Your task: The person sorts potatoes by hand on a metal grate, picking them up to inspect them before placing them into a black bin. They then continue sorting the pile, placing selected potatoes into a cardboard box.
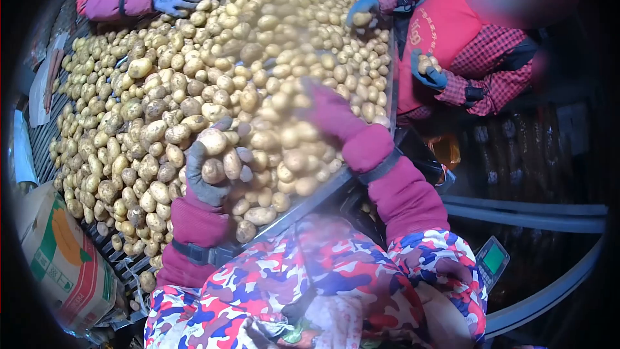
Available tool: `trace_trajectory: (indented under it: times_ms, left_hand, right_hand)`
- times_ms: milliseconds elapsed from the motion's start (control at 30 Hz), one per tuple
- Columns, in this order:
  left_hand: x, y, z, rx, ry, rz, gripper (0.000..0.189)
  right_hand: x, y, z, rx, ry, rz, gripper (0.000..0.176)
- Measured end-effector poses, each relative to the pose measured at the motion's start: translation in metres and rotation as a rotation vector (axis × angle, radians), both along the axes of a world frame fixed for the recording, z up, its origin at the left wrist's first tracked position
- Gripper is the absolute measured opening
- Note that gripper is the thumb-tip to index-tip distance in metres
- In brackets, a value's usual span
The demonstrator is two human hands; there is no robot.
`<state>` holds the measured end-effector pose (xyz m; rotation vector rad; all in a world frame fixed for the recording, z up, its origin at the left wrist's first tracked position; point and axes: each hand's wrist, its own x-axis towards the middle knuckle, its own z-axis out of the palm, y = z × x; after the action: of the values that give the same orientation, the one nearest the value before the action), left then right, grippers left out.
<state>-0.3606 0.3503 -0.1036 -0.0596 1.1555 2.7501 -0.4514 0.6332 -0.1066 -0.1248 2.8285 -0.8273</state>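
A large heap of potatoes (148, 129) covers the slatted table in front of me. My left hand (208, 174), in a grey glove, has its fingers wrapped round several potatoes, low in the middle of the heap. To its right and a little farther off, my right hand (323, 106) reaches over the potatoes with its sleeve stretched forward. Its fingers are blurred, and whether they hold anything cannot be made out. A hazy smear lies over the potatoes around it.
A co-worker in a red apron (445, 22) stands at the right edge, potatoes in both gloved hands. Another person's gloved hands (175, 0) touch the heap at the upper left. A printed carton (64, 258) stands lower left; a device with a green screen (493, 258) is lower right.
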Motion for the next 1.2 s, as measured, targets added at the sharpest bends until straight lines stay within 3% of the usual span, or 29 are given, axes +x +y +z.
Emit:
trace_trajectory:
  times_ms: [100,133,267,367,500,667,833,1033,1100,1167,1200]
  left_hand:
    - [0.0,0.004,0.008,-0.05,-0.012,0.029,0.064]
    - [0.0,0.0,0.008,-0.052,-0.008,0.005,0.065]
    - [-0.004,-0.016,-0.007,0.36,0.016,-0.255,0.059]
    - [0.0,-0.006,0.005,0.211,-0.13,-0.072,0.071]
    - [0.001,-0.001,0.008,-0.017,-0.014,-0.008,0.072]
    - [-0.004,-0.011,0.001,0.269,-0.147,-0.126,0.07]
    - [0.002,-0.004,0.009,0.058,-0.003,-0.035,0.066]
    - [-0.001,-0.009,0.012,0.24,-0.187,-0.107,0.058]
    - [0.002,-0.007,0.017,0.147,-0.147,-0.067,0.056]
    - [0.002,-0.008,0.018,0.324,-0.197,-0.106,0.055]
    - [0.003,-0.007,0.019,0.249,-0.135,-0.112,0.055]
  right_hand:
    - [0.007,-0.008,0.025,-0.421,-0.133,0.244,0.085]
    - [0.019,-0.015,0.038,-0.204,0.059,0.284,0.077]
    - [0.058,0.011,0.039,-0.161,0.104,0.275,0.067]
    - [0.075,0.048,0.036,0.005,0.039,0.186,0.062]
    - [0.08,0.065,0.025,0.079,-0.038,0.06,0.061]
    - [0.061,0.068,0.013,0.234,-0.022,0.14,0.059]
    - [0.024,0.073,0.001,0.375,-0.05,0.15,0.052]
    - [-0.015,0.071,0.008,0.655,0.087,0.208,0.045]
    - [-0.036,0.052,0.008,0.705,0.114,0.236,0.044]
    - [-0.031,0.015,0.021,0.165,0.264,0.249,0.043]
    - [-0.032,-0.005,0.016,0.039,0.308,0.291,0.043]
